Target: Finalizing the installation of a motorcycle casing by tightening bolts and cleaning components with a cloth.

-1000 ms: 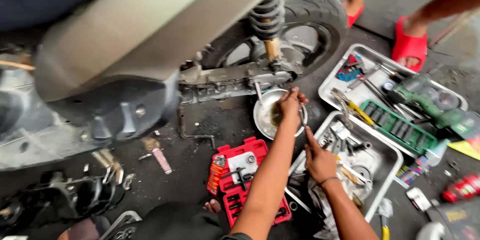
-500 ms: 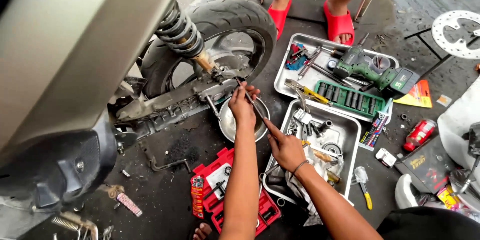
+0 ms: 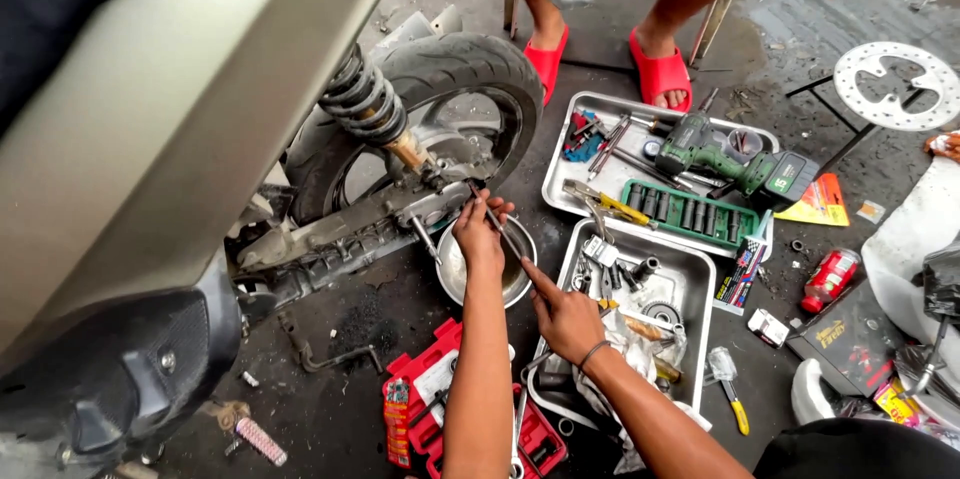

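Observation:
My left hand [image 3: 478, 234] is closed on a thin metal tool [image 3: 497, 224] at the scooter's swingarm [image 3: 340, 234], just below the rear wheel [image 3: 440, 119]. It hovers over a round metal bowl [image 3: 455, 274] on the ground. My right hand [image 3: 565, 317], with a band on its wrist, rests at the near-left corner of a metal tray [image 3: 690, 269]. Its index finger is stretched toward the bowl, and nothing shows in it.
A second tray [image 3: 560, 164] holds a green power drill [image 3: 730, 154] and a green socket set [image 3: 685, 214]. A red tool case [image 3: 425, 404] lies by my arms. A person in red sandals [image 3: 660, 69] stands behind. A brake disc [image 3: 895, 84] and a red can [image 3: 830, 279] lie at the right.
The view has swung so the wheel and trays sit further right and lower. My left hand stays at the swingarm above the bowl; my right hand stays at the tray corner.

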